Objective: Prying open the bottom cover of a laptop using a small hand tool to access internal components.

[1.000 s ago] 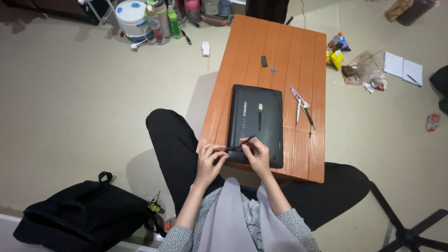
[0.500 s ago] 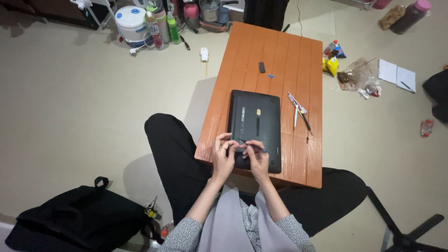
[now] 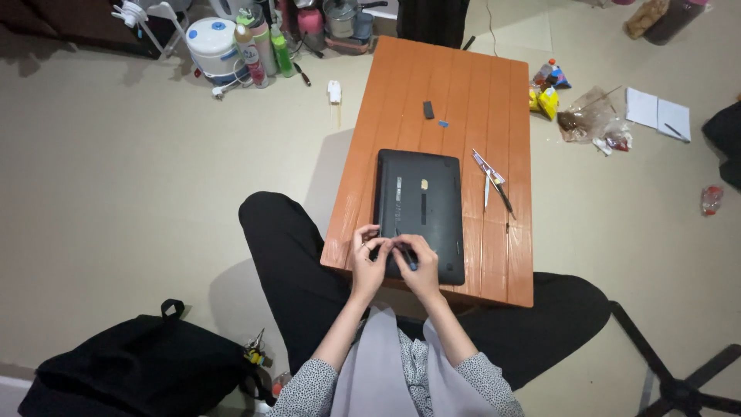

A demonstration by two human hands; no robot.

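A black laptop (image 3: 421,208) lies bottom-up on a low orange table (image 3: 463,85). My hands meet over its near left corner. My right hand (image 3: 422,270) grips a thin dark tool (image 3: 406,255) with a blue band, like a small screwdriver. The fingers of my left hand (image 3: 369,264) pinch the tool's far end, right against the right hand's fingers. My legs in black trousers (image 3: 289,262) reach under and around the table.
On the table lie a small black block (image 3: 428,110), a tiny blue piece (image 3: 443,123) and thin hand tools (image 3: 491,177). A black bag (image 3: 147,371) sits on the floor at near left. A white cooker (image 3: 214,45), bottles (image 3: 258,46), snack packets (image 3: 546,94), a notebook (image 3: 658,112) and a chair base (image 3: 679,382) surround the table.
My right hand lifted the tool off the laptop's underside and drew back toward me. My left hand came in from the laptop's left edge to join it on the tool.
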